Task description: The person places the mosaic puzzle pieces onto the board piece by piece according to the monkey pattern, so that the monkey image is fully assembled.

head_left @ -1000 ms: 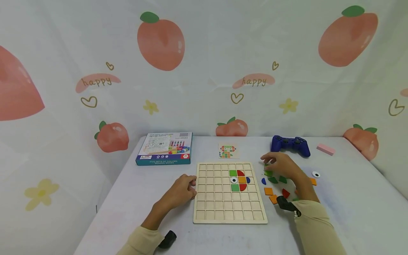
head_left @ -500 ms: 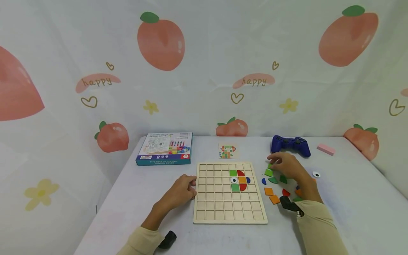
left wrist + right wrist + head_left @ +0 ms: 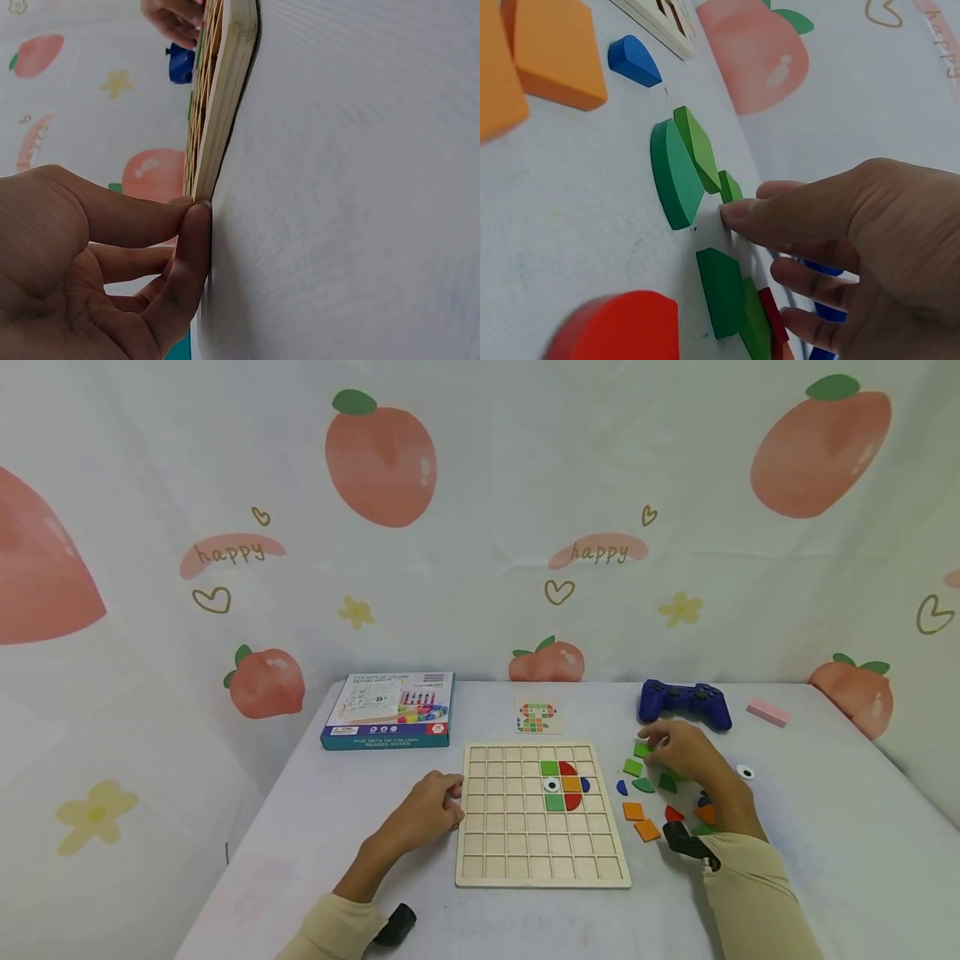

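In the head view, a wooden grid board (image 3: 517, 843) holds green squares (image 3: 550, 768), red quarter-round pieces (image 3: 572, 802), an orange square (image 3: 572, 784), an eye tile (image 3: 552, 785) and a blue half-round piece (image 3: 585, 785). My left hand (image 3: 422, 810) rests its thumb and fingertips against the board's left edge, also seen in the left wrist view. My right hand (image 3: 684, 750) is over the loose pieces, thumb and index finger apart beside a light green square (image 3: 641, 750). Its thumb (image 3: 739, 211) is close to that square in the right wrist view; whether they touch, I cannot tell.
Loose orange squares (image 3: 647, 831), a red piece (image 3: 673, 813), a dark green piece (image 3: 643, 785) and an eye tile (image 3: 745, 772) lie right of the board. Behind are a pattern card (image 3: 537, 717), a blue game controller (image 3: 685, 702), a pink block (image 3: 768, 712) and a flat box (image 3: 388, 710).
My right hand has moved a little to the right over the loose pieces, uncovering the light green squares. My left hand has stayed at the board's edge.
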{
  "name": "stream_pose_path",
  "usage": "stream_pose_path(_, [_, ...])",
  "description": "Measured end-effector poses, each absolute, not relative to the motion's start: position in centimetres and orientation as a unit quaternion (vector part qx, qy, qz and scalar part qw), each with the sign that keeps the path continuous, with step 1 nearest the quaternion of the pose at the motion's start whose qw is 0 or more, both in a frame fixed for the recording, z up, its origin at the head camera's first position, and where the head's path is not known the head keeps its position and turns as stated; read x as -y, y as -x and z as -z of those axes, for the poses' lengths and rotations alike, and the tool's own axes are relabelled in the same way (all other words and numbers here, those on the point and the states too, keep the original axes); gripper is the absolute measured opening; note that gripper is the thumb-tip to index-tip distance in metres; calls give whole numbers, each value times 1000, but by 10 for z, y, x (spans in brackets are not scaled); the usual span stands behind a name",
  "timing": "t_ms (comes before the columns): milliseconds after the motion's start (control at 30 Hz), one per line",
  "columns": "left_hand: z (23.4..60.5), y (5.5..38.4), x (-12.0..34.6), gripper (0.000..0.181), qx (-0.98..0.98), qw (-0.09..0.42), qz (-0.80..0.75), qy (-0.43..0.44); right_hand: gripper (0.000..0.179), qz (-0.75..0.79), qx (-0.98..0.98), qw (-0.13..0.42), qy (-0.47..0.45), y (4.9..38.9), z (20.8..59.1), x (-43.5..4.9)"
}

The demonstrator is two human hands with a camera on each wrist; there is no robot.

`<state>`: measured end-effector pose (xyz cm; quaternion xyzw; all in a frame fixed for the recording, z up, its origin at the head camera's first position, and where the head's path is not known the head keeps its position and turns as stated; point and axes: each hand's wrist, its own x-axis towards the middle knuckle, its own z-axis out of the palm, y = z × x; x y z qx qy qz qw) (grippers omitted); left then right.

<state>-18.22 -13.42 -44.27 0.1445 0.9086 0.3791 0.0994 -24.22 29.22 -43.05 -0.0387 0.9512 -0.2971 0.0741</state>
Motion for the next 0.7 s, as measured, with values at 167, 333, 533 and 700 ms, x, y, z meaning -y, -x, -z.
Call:
stream_pose_path(167, [442, 182, 134, 48, -908, 100, -381, -142, 42, 295, -952, 71, 45, 241, 429, -292])
stream_pose_path(333, [442, 182, 134, 47, -909, 102, -378, -141, 42, 299, -951, 68, 44, 241, 429, -286])
stream_pose_path(533, [442, 182, 134, 43, -910, 101, -376, -143, 41, 312, -946, 67, 59, 248, 432, -273])
stream_pose_path(700, [442, 181, 134, 47, -909, 101, -377, -144, 39, 319, -942, 66, 86, 252, 433, -258])
